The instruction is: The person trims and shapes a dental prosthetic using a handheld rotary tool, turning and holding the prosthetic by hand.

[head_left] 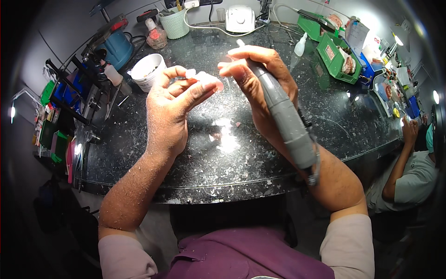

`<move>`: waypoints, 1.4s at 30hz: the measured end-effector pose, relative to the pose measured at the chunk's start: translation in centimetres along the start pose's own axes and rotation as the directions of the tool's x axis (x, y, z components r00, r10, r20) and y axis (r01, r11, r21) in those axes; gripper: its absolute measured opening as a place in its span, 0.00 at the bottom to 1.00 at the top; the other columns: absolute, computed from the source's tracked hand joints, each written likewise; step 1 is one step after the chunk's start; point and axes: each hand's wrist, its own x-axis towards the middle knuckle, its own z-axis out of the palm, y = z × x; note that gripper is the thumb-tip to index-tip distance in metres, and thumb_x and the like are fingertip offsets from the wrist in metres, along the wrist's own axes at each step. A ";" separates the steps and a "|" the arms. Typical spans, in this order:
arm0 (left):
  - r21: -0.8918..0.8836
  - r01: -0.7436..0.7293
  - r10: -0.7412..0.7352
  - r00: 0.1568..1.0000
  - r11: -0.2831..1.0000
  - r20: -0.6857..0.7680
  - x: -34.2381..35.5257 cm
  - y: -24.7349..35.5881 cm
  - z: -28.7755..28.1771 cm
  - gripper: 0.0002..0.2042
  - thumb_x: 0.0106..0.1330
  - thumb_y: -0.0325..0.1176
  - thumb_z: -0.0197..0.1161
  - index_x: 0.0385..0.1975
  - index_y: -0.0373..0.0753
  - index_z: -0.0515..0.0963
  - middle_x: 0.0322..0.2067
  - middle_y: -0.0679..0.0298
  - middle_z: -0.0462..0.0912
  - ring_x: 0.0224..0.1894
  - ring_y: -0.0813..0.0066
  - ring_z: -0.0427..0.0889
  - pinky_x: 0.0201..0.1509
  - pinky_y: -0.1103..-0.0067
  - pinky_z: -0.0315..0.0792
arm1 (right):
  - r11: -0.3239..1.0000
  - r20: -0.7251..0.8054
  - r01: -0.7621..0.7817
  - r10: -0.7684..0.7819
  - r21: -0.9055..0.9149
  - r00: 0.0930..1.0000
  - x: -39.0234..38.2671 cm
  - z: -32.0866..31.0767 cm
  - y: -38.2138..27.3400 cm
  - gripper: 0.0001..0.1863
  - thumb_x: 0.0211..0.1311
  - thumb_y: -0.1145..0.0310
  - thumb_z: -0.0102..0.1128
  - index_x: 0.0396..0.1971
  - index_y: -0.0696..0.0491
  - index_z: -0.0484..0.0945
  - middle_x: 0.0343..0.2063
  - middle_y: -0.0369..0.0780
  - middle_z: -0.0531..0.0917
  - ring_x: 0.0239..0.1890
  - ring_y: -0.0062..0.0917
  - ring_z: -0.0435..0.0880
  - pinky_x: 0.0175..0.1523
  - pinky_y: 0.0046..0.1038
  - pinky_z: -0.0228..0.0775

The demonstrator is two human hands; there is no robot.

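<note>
My left hand (172,102) pinches a small pink-and-white denture (210,81) between thumb and fingers; glare washes out its detail. Fine pale shavings cling to that hand and forearm. Wrapped around a grey rotary handpiece (282,107), my right hand (274,79) keeps it slanted, its rear end toward my forearm and its slim front end up by the fingertips. The bur at the handpiece's tip cannot be made out. A small gap separates the denture from my right fingertips. Both hands are raised above the black speckled bench (204,162).
A white tub (147,72) stands just left of my left hand. Behind are a spray bottle (155,35), a ribbed cup (174,24) and a white control box (239,19). Green bins (335,58) with dental models and a dropper bottle (301,45) lie right. Another person (406,174) sits at far right.
</note>
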 end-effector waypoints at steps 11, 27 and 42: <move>0.048 0.175 -0.176 0.984 0.983 0.026 1.6 -0.9 -4.1 0.20 0.74 0.49 0.52 0.29 0.37 0.75 0.29 0.61 0.81 0.40 0.66 0.85 0.54 0.70 0.78 | 0.951 0.025 -0.308 0.307 0.024 0.951 0.8 -1.1 0.3 0.15 0.60 0.76 0.65 0.46 0.54 0.77 0.36 0.37 0.84 0.40 0.17 0.84 0.48 0.20 0.77; 0.122 0.071 -0.081 0.994 0.990 0.077 1.1 -0.5 -1.7 0.15 0.67 0.34 0.62 0.50 0.32 0.79 0.41 0.63 0.83 0.41 0.78 0.80 0.52 0.79 0.73 | 0.912 0.126 -0.392 0.378 0.119 0.917 0.5 -1.2 1.3 0.15 0.62 0.72 0.66 0.48 0.55 0.77 0.38 0.38 0.84 0.42 0.19 0.83 0.50 0.22 0.77; -0.224 0.125 -0.089 0.982 0.966 0.165 0.9 -0.6 -1.7 0.09 0.66 0.28 0.62 0.44 0.36 0.74 0.42 0.55 0.83 0.50 0.65 0.82 0.63 0.68 0.71 | 0.999 -0.002 -0.040 0.040 -0.010 0.999 -1.1 0.6 0.5 0.16 0.53 0.73 0.68 0.42 0.55 0.76 0.36 0.40 0.85 0.38 0.20 0.86 0.46 0.23 0.79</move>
